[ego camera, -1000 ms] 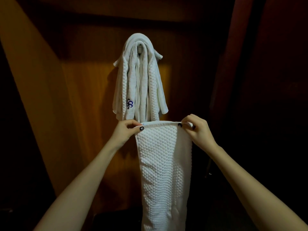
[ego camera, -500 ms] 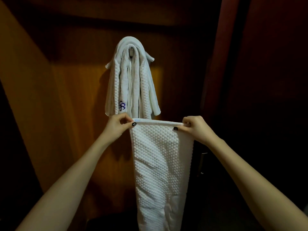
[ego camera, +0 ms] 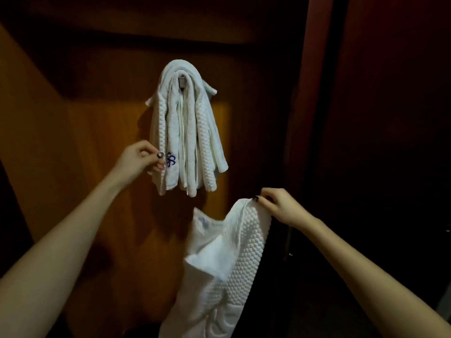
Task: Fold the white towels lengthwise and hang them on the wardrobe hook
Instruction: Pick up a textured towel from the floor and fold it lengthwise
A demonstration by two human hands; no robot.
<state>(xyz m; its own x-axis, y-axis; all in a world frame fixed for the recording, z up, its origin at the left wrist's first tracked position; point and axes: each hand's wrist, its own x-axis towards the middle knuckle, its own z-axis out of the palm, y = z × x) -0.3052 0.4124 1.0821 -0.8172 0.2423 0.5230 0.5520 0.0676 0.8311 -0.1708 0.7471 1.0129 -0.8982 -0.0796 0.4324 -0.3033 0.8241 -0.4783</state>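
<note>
Several folded white towels (ego camera: 188,132) hang in a bundle over a small metal hook (ego camera: 181,81) on the wooden wardrobe wall. My left hand (ego camera: 141,158) pinches the lower left edge of that bundle, beside a blue embroidered mark. My right hand (ego camera: 278,206) holds one top corner of a loose white waffle towel (ego camera: 234,264), which droops down below the bundle with its other corner hanging free.
The orange wooden wardrobe panel (ego camera: 85,167) stands behind the towels. A dark red door edge (ego camera: 314,118) rises on the right. A thin metal handle (ego camera: 288,245) shows low on the right, in shadow.
My left hand let go of the loose towel's top edge and rose to the hanging bundle. The loose towel now sags from my right hand alone.
</note>
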